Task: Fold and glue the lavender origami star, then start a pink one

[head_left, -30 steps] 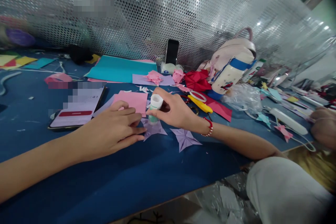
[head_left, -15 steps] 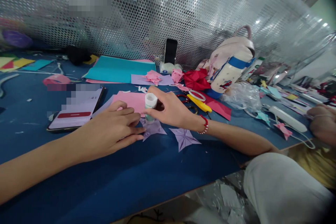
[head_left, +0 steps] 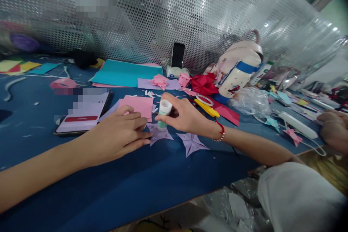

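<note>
My right hand (head_left: 185, 116) grips a white and green glue stick (head_left: 164, 112), held tip down on a lilac paper star (head_left: 160, 134) lying on the blue table (head_left: 114, 185). My left hand (head_left: 116, 136) lies on the star's left side, fingers stretched flat and pressing the paper down. A second lilac folded star (head_left: 191, 143) lies just to the right, untouched. A pink paper sheet (head_left: 138, 105) sits right behind my left hand.
A phone (head_left: 83, 114) lies at the left; another phone (head_left: 178, 55) stands against the perforated metal screen. Teal paper (head_left: 126, 72), pink and red paper flowers (head_left: 203, 83), yellow-handled scissors (head_left: 207, 108), a bottle (head_left: 237, 78) and a plastic bag (head_left: 251, 101) crowd the back. Another person's hand (head_left: 333, 130) rests at the right.
The glue stick in my right hand shifted left and then back right over the lilac star. My left hand stayed pressed on the paper.
</note>
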A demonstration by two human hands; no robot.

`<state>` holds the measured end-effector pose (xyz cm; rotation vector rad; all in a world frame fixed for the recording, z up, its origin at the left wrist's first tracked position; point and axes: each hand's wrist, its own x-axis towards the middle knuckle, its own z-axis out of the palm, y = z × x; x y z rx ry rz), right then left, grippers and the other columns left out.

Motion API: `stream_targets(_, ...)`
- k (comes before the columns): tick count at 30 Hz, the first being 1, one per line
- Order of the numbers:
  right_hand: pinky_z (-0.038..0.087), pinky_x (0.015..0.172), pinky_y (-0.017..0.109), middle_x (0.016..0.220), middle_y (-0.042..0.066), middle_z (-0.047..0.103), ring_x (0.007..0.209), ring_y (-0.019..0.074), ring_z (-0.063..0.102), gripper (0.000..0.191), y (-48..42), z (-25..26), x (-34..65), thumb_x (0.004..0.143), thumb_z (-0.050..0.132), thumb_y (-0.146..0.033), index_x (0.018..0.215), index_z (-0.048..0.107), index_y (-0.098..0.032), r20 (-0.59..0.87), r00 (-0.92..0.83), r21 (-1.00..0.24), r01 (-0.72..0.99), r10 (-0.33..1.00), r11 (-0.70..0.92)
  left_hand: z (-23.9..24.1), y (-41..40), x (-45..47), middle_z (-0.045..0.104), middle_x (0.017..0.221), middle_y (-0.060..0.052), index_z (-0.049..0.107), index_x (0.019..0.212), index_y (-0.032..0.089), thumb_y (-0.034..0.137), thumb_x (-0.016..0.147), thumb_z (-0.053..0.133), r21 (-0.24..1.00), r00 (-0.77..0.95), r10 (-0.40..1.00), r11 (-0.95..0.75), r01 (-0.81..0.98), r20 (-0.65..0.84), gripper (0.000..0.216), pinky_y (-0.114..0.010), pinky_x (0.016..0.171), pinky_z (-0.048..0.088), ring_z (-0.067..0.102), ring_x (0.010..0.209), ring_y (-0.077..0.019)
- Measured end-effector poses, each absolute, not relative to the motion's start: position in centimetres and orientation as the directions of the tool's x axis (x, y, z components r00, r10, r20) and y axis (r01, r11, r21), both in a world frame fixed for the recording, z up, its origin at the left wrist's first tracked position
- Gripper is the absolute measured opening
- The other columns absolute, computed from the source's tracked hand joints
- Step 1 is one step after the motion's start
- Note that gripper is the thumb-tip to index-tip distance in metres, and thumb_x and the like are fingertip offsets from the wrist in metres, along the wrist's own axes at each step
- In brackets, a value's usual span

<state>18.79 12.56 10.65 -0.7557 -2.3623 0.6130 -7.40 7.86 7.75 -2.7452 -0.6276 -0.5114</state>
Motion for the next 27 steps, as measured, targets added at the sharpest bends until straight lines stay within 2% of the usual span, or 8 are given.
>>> stream_targets(5, 0.033, 0.062, 0.026, 0.069, -0.010, 0.054, 0.059, 0.0113, 0.043, 0.030, 12.4, 10.6, 19.2, 0.098, 0.075, -0.038, 0.099, 0.049, -0.024, 0.356, -0.663, -0.596, 0.381, 0.658, 0.706, 7.7, 7.8, -7.4, 0.068, 0.090, -0.004, 0.087, 0.111, 0.026, 0.038, 0.121, 0.034, -0.178, 0.838, 0.357, -0.870, 0.459, 0.413, 0.055, -0.042, 0.090, 0.034, 0.058, 0.082, -0.0230)
stream_targets(13, 0.034, 0.061, 0.026, 0.069, -0.009, 0.056, 0.057, 0.0107, 0.047, 0.030, 12.0, 10.6, 20.3, 0.096, 0.078, -0.035, 0.102, 0.050, -0.023, 0.363, -0.672, -0.552, 0.403, 0.645, 0.730, 7.8, 7.8, -7.5, 0.068, 0.090, -0.003, 0.086, 0.111, 0.026, 0.039, 0.121, 0.035, -0.149, 0.836, 0.374, -0.874, 0.463, 0.401, 0.053, -0.042, 0.089, 0.034, 0.058, 0.080, -0.0218)
stream_targets(19, 0.042, 0.065, 0.028, 0.080, -0.002, 0.071, 0.066, 0.0156, 0.058, 0.027, 12.1, 10.4, 20.9, 0.101, 0.075, -0.039, 0.111, 0.055, -0.023, 0.329, -0.717, -0.566, 0.371, 0.614, 0.736, 7.9, 8.0, -7.3, 0.066, 0.088, -0.003, 0.084, 0.108, 0.025, 0.037, 0.121, 0.036, -0.139, 0.832, 0.375, -0.876, 0.463, 0.409, 0.051, -0.042, 0.087, 0.035, 0.058, 0.077, -0.0209)
stream_targets(27, 0.051, 0.073, 0.028, 0.097, 0.002, 0.075, 0.077, 0.0156, 0.062, 0.020, 12.4, 10.6, 21.2, 0.104, 0.074, -0.035, 0.107, 0.059, -0.023, 0.315, -0.768, -0.574, 0.313, 0.557, 0.757, 8.1, 8.0, -7.3, 0.068, 0.088, -0.003, 0.084, 0.110, 0.026, 0.036, 0.120, 0.039, -0.137, 0.836, 0.374, -0.878, 0.458, 0.401, 0.048, -0.042, 0.086, 0.036, 0.059, 0.078, -0.0213)
